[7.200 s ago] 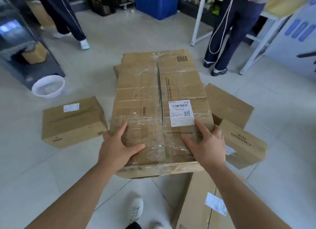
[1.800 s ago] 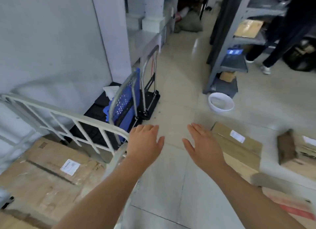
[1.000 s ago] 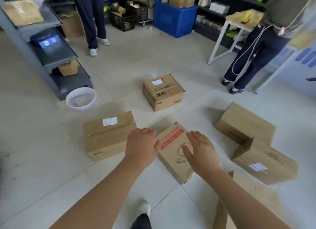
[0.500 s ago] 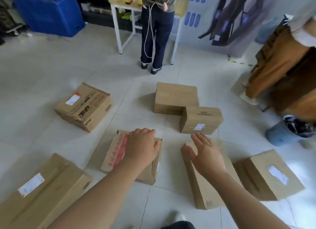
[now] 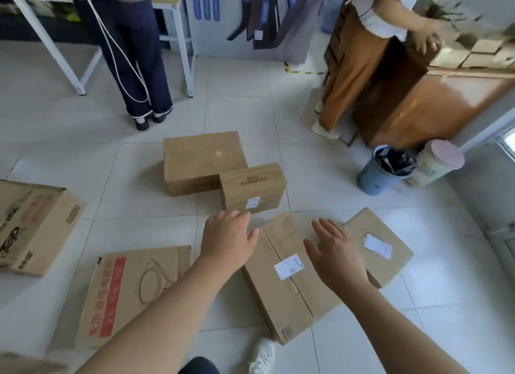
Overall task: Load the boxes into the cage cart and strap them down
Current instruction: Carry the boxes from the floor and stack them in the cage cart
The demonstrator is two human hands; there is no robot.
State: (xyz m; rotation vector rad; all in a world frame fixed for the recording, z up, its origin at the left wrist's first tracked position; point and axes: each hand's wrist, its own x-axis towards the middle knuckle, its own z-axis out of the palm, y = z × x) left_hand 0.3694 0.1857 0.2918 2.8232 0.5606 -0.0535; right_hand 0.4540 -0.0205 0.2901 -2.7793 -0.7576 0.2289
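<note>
**Both hands out over the boxes, nothing gripped**

Both bare forearms reach forward and down from the bottom of the view, palms facing the floor. The left hand (image 5: 227,239) shows its back, the fingers drooping loosely forward and the thumb out to the side. It holds nothing. It hangs over the far left corner of the long box (image 5: 289,278), just this side of the CHANDO box (image 5: 252,186).

The right hand (image 5: 334,251) is flatter, with the fingers straight and lightly spread and the thumb angled inward. It too has hold of nothing. It sits above the long box's far right edge, and whether either hand touches the cardboard can't be told.

All the boxes are down on the tiled floor. The long box lies between the two arms with a white label on top. The red-printed box (image 5: 131,292) lies flat under the left forearm. The labelled box (image 5: 376,245) touches the long box's right side. A bigger plain box (image 5: 203,161) sits behind the CHANDO box and against it. One more printed box (image 5: 33,223) lies at the far left. A white shoe (image 5: 262,357) pokes in at the bottom.
</note>
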